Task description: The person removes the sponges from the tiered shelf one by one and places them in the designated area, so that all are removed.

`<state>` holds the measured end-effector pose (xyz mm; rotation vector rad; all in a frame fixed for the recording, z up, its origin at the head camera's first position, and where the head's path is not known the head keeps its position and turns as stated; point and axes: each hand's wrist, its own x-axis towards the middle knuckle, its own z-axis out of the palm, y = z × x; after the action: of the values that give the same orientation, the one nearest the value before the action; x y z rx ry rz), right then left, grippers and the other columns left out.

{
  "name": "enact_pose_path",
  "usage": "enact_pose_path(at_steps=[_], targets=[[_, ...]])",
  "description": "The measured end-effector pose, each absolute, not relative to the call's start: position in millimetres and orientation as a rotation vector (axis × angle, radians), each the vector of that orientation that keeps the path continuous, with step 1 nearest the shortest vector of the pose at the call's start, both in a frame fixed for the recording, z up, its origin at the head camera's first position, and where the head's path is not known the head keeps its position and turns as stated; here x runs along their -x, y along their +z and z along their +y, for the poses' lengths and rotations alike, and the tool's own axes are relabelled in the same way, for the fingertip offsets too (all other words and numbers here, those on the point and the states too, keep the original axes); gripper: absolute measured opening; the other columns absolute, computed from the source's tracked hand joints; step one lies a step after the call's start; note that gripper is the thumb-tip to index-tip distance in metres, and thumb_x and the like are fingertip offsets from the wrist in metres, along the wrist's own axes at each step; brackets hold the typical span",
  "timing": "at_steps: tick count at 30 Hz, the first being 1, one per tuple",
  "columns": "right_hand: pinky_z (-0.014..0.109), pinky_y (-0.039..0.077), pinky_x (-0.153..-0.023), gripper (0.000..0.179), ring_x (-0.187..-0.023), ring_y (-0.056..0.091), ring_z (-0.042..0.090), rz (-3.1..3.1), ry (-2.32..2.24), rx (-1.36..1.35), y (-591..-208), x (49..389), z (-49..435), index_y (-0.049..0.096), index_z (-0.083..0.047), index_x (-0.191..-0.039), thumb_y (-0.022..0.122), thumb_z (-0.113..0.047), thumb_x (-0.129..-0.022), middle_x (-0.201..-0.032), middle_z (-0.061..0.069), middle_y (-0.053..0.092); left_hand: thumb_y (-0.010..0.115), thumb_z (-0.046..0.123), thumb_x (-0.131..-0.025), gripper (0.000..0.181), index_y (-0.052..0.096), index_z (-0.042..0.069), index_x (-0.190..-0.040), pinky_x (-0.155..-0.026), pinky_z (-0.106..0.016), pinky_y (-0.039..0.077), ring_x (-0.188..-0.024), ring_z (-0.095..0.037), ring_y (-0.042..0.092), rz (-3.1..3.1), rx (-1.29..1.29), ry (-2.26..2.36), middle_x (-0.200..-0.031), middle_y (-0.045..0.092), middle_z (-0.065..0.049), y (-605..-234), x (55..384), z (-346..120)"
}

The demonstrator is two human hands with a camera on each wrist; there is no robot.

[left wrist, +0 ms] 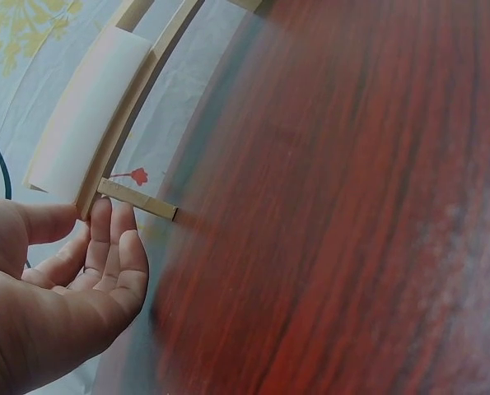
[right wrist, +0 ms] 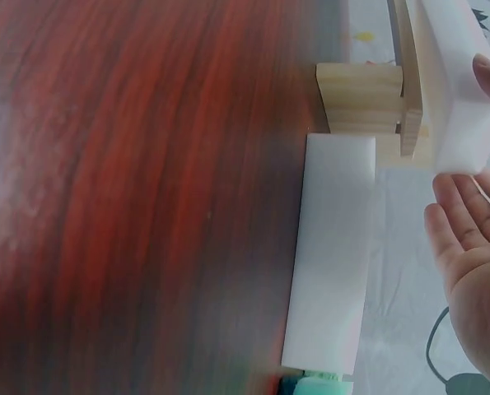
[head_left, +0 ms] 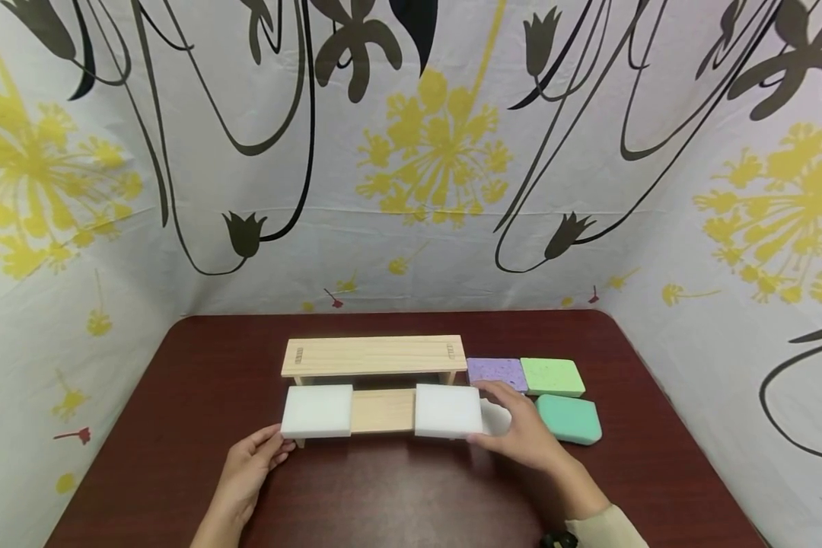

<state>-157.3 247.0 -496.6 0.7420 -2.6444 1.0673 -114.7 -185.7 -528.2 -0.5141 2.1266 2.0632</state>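
In the head view a two-tier wooden shelf stands on the table, with its lower step [head_left: 383,411] in front of its upper step [head_left: 373,356]. My left hand [head_left: 252,463] pinches the lower step's left end; the left wrist view shows the thumb at the top edge and fingers curled beneath, by a short wooden leg [left wrist: 137,199]. Beside that hand a white sponge block [head_left: 317,411] lies on the step. Across from it, my right hand [head_left: 526,434] holds a second white sponge block [head_left: 448,411] between thumb and fingers, on the step's right end.
Partly behind my right hand, another white block [right wrist: 331,255] lies on the table [head_left: 397,495]. Purple [head_left: 495,373], light green [head_left: 552,377] and teal [head_left: 568,418] sponges sit at the right. A patterned cloth [head_left: 411,251] hangs along the table's back and sides.
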Motion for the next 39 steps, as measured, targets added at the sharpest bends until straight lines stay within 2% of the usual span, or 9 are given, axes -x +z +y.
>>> enact_pose_path(at_steps=[12, 17, 21, 30, 39], targets=[[0.044, 0.056, -0.093, 0.078, -0.113, 0.061, 0.025, -2.638, 1.071, -0.753, -499, 155, 259, 0.060, -0.007, -0.135, 0.096, -0.024, -0.068, -0.127, 0.002, 0.062, 0.050, 0.005, -0.106, 0.040, 0.047, -0.017, -0.139, -0.080, -0.023, 0.057, -0.091, -0.008, 0.067, 2.129, 0.514, 2.055, -0.112, 0.069, -0.015, -528, 116, -186], [0.043, 0.056, -0.094, 0.076, -0.112, 0.060, 0.018, -2.657, 1.094, -0.741, -499, 155, 264, 0.061, -0.006, -0.132, 0.097, -0.023, -0.067, -0.125, -0.002, 0.062, 0.050, 0.005, -0.106, 0.040, 0.047, -0.017, -0.139, -0.079, -0.022, 0.057, -0.090, -0.008, 0.066, 2.128, 0.523, 2.055, -0.110, 0.069, -0.014, -527, 115, -185], [0.041, 0.056, -0.096, 0.075, -0.112, 0.059, 0.014, -2.668, 1.117, -0.732, -499, 153, 268, 0.061, -0.010, -0.131, 0.098, -0.021, -0.066, -0.124, -0.004, 0.061, 0.050, 0.005, -0.106, 0.040, 0.047, -0.017, -0.140, -0.079, -0.023, 0.057, -0.090, -0.008, 0.066, 2.131, 0.524, 2.049, -0.110, 0.069, -0.013, -527, 115, -185], [0.027, 0.053, -0.097, 0.074, -0.114, 0.059, 0.015, -2.631, 1.100, -0.713, -500, 146, 279, 0.062, -0.010, -0.126, 0.098, -0.017, -0.062, -0.124, -0.002, 0.062, 0.049, 0.006, -0.107, 0.042, 0.044, -0.017, -0.141, -0.081, -0.023, 0.057, -0.093, -0.008, 0.067, 2.130, 0.509, 2.044, -0.115, 0.068, -0.017, -525, 116, -184], [0.027, 0.055, -0.093, 0.071, -0.107, 0.061, 0.013, -2.634, 1.151, -0.685, -502, 141, 288, 0.063, -0.011, -0.123, 0.099, -0.021, -0.063, -0.118, -0.003, 0.063, 0.049, 0.006, -0.107, 0.041, 0.045, -0.017, -0.141, -0.082, -0.023, 0.057, -0.093, -0.009, 0.067, 2.129, 0.511, 2.041, -0.116, 0.067, -0.016, -527, 116, -185]])
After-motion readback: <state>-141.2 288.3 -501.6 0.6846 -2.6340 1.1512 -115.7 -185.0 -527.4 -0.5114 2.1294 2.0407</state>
